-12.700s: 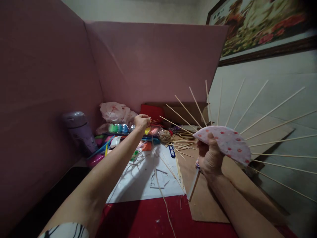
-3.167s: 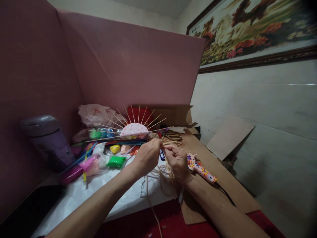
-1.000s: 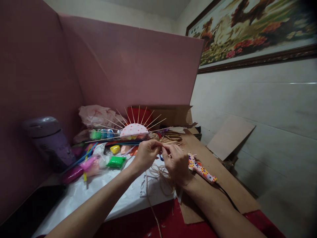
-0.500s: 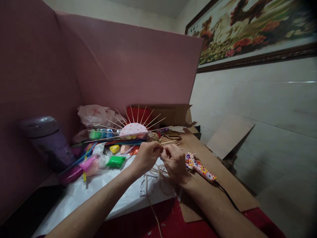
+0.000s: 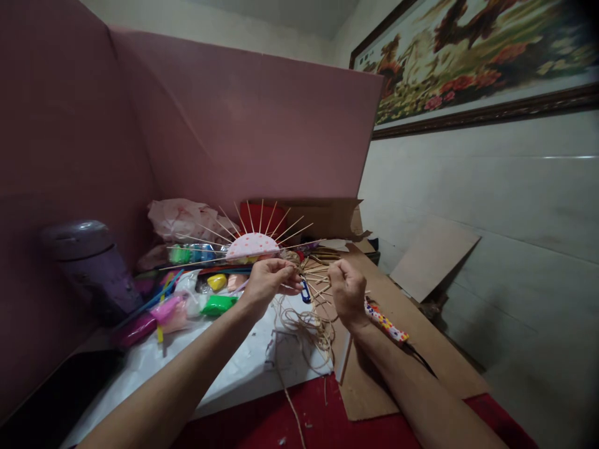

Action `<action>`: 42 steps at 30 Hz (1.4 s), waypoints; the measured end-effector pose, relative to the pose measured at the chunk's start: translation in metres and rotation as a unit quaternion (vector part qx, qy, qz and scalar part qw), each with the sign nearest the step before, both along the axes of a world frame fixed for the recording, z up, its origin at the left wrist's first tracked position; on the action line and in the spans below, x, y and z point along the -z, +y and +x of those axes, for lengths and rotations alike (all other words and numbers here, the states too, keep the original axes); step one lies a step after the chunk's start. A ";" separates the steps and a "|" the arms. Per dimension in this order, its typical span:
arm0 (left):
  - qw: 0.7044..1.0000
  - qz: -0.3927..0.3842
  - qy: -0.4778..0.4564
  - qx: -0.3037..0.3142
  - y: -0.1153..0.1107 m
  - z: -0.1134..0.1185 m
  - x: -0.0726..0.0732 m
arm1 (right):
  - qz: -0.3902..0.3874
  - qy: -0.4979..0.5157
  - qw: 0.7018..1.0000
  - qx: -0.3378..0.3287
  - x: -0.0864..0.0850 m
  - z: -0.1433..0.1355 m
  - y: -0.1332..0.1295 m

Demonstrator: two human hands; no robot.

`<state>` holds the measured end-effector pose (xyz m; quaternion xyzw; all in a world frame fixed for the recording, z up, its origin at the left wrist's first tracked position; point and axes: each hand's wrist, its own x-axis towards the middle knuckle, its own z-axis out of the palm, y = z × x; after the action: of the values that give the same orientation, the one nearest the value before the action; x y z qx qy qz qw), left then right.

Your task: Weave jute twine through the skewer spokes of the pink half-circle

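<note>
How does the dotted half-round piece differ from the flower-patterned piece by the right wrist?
The dotted half-round piece has reddish dots; the flower-patterned piece has multicoloured flowers. The dotted half-round piece has thin sticks fanning out; the flower-patterned piece looks long and narrow where it shows. Both are patterned on a pale ground.

In this dim light, dull pink panels (image 5: 243, 118) wall in the red-topped table (image 5: 248, 421) at left and back, while a dark-framed picture (image 5: 468, 68) with red flowers hangs on the pale wall (image 5: 528, 193) at right.
</note>
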<state>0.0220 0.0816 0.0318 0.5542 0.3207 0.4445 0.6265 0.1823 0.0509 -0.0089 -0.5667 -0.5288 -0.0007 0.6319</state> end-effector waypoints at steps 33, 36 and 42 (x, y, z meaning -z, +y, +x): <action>0.990 0.128 0.060 0.010 0.001 0.002 0.012 | -0.099 0.120 0.936 -0.317 0.000 -0.021 -0.010; 0.992 0.117 0.043 -0.005 0.000 0.003 0.011 | -0.104 0.109 0.934 -0.324 0.001 -0.022 -0.010; 0.994 0.099 -0.004 -0.040 0.002 0.002 0.011 | -0.095 0.122 0.936 -0.317 0.002 -0.021 -0.008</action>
<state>0.0245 0.0831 0.0212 0.5987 0.2941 0.5008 0.5516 0.1616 0.0429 -0.0108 -0.4227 -0.5975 0.3191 0.6021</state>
